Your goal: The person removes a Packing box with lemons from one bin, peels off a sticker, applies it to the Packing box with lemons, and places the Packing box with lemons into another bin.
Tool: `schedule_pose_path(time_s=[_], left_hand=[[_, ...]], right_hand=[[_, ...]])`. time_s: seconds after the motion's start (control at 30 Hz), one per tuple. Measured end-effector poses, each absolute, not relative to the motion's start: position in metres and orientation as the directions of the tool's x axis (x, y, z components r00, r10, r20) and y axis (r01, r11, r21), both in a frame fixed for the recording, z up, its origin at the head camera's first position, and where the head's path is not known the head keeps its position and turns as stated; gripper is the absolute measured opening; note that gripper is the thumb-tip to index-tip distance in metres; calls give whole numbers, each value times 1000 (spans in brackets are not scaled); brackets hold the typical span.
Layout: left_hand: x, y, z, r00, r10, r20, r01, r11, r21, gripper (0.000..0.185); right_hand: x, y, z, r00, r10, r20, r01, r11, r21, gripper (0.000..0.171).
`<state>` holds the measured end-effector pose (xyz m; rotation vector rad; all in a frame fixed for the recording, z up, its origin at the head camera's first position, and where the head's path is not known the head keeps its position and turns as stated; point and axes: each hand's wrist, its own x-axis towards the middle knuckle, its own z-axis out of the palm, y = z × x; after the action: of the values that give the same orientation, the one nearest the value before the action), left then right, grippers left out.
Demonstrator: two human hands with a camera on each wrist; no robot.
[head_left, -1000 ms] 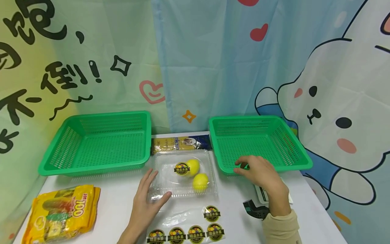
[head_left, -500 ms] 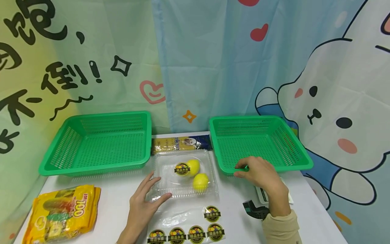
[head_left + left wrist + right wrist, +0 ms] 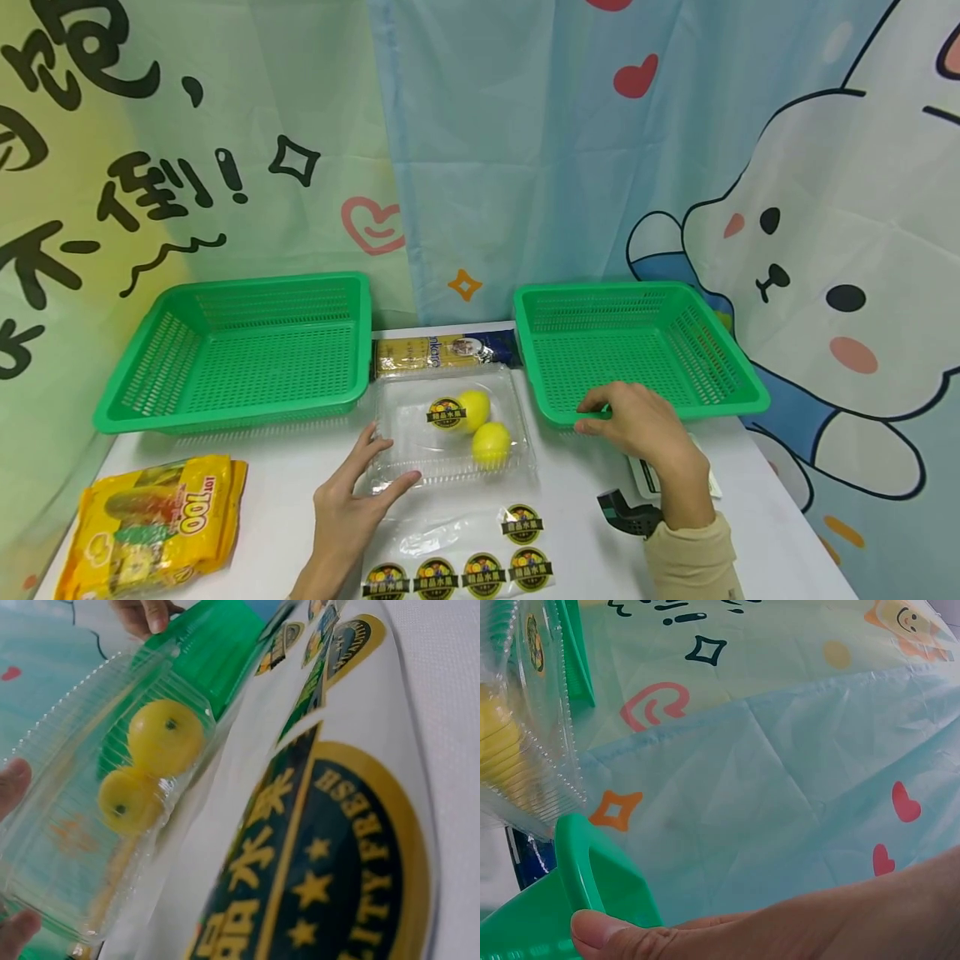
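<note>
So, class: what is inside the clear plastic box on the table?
The clear plastic box holds two yellow fruits, side by side. A round sticker on the lid covers part of the farther one. The left hand touches the box's near corner.

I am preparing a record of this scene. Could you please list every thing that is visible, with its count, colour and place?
baskets: 2, green, back left and back right of table
clear box: 1, transparent, centre, holding lemons
lemons: 2, yellow, inside clear box
pasta packet: 1, yellow and blue, behind clear box
snack bag: 1, yellow, front left
sticker sheet: 1, dark round labels, front centre
left hand: touches clear box's front left corner
right hand: grips right basket's front rim
</note>
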<state>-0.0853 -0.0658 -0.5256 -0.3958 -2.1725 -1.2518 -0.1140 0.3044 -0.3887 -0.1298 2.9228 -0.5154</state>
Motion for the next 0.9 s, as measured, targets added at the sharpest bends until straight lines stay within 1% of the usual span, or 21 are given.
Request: schedule_pose_path(time_s=[0.33, 0.57, 0.67, 0.9], left_hand=[[-86, -65, -520, -755, -46, 654, 552, 493, 672, 56], [-86, -65, -515, -712, -55, 700, 600, 470, 648, 57], [-86, -64, -513, -703, -60, 708, 610, 461, 644, 59], [-85, -64, -508, -718, -82, 691, 600, 431, 674, 59]], right_hand=[[-114, 304, -388, -982, -114, -150, -54, 934, -354, 25], [-114, 304, -388, -983, -108, -147, -51, 935, -351, 24], [-114, 304, -388, -984, -105, -146, -48, 935, -352, 24], [-113, 303, -388, -984, -98, -151, -40, 937, -346, 24]])
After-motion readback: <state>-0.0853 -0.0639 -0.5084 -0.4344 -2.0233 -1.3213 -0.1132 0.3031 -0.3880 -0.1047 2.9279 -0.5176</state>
